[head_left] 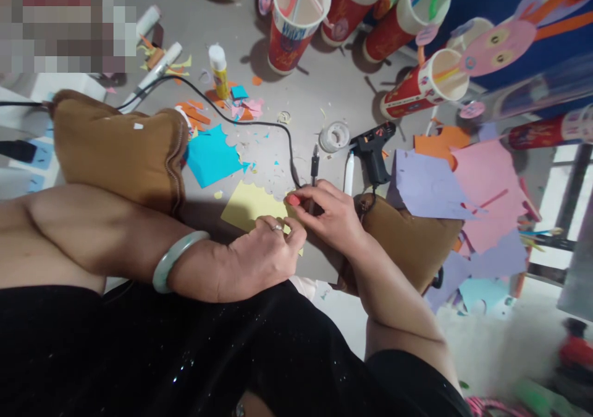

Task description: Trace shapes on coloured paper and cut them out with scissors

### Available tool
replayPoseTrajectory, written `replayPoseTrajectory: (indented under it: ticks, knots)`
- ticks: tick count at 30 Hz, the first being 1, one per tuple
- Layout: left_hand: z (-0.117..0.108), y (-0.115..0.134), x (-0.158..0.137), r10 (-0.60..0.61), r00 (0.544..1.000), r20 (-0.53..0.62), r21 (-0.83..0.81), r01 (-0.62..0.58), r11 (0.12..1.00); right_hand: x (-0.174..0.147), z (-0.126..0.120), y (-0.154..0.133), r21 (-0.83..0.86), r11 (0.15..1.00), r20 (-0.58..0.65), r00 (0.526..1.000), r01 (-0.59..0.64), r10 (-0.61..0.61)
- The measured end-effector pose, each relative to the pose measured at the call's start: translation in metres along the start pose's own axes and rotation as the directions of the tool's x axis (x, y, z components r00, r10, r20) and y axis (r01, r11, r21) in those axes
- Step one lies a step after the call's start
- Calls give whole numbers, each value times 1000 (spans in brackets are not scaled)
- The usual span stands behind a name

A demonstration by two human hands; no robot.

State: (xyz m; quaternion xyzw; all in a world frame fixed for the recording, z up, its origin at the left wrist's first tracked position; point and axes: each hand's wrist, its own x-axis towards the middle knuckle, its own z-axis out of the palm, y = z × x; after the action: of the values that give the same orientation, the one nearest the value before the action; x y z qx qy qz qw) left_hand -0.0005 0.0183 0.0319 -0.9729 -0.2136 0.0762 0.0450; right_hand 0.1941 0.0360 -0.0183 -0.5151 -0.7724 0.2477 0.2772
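My right hand (334,214) pinches a small red piece (293,200) between thumb and fingertips. A black-capped pen (315,165) runs partly behind its fingers; whether the hand touches it I cannot tell. My left hand (259,255), with a ring on one finger and a pale green bangle (178,259) at the wrist, is closed close by, fingers curled and thumb tip near the right hand. Whatever lies in it is hidden. Under and behind both hands is a sheet of yellow paper (245,206) with a scalloped edge.
Right of the pen lie a white marker (349,173), clear tape roll (334,137) and black glue gun (374,154). Blue paper (210,157), a glue stick (218,71) and scraps lie left. Red paper cups (291,40) stand behind. Brown cushions (115,151) flank the arms; purple paper (426,185) lies right.
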Motion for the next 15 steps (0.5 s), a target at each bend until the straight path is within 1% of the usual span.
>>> replayPoseTrajectory:
  ticks: [2,4,6,10,15]
  knots:
    - [-4,-3,1,-44,999,16,-4,44,999,0,0,1,12,1000,3,1000,8,-8]
    - [-5,-5,3,-51,998,35,-19,52,998,-1,0,2,24,1000,20,1000,-3,2]
    - [-4,-7,3,-43,998,55,-36,45,998,-1,-1,2,30,999,42,999,-27,26]
    - [-6,-11,4,1,999,39,-71,2,997,-1,-2,2,33,998,74,996,-56,53]
    - [-13,-14,5,58,993,101,-101,-48,994,-1,-3,3,44,997,84,995,-56,52]
